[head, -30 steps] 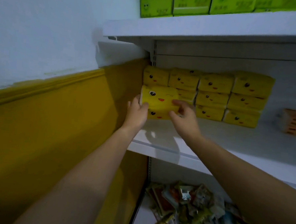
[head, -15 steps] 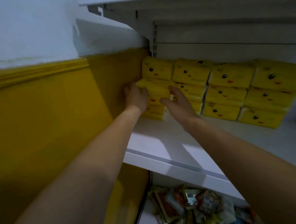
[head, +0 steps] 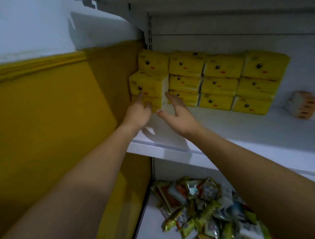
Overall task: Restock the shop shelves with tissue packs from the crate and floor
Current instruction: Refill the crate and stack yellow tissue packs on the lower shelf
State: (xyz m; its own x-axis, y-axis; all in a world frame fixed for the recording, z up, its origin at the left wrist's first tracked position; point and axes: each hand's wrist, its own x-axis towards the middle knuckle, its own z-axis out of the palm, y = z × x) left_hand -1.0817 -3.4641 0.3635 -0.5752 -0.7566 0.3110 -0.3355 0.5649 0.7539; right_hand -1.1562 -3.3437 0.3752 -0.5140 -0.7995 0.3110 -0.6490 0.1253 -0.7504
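Tissue pack (head: 148, 84) — soft rectangular block in glossy yellow film, cartoon face, white end. It sits mid-height in the stack's left column on the white metal shelf (head: 227, 128), jutting slightly forward. Left hand (head: 138, 113): fingers near straight, tips on its front. Right hand (head: 179, 113): fingers splayed apart, gripping nothing — just beside the white end.

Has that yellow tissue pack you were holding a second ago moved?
Yes. The tissue pack went back into the left column beside the stacked packs, under the top-left pack. The left hand touches its front; the right hand is open beside it.
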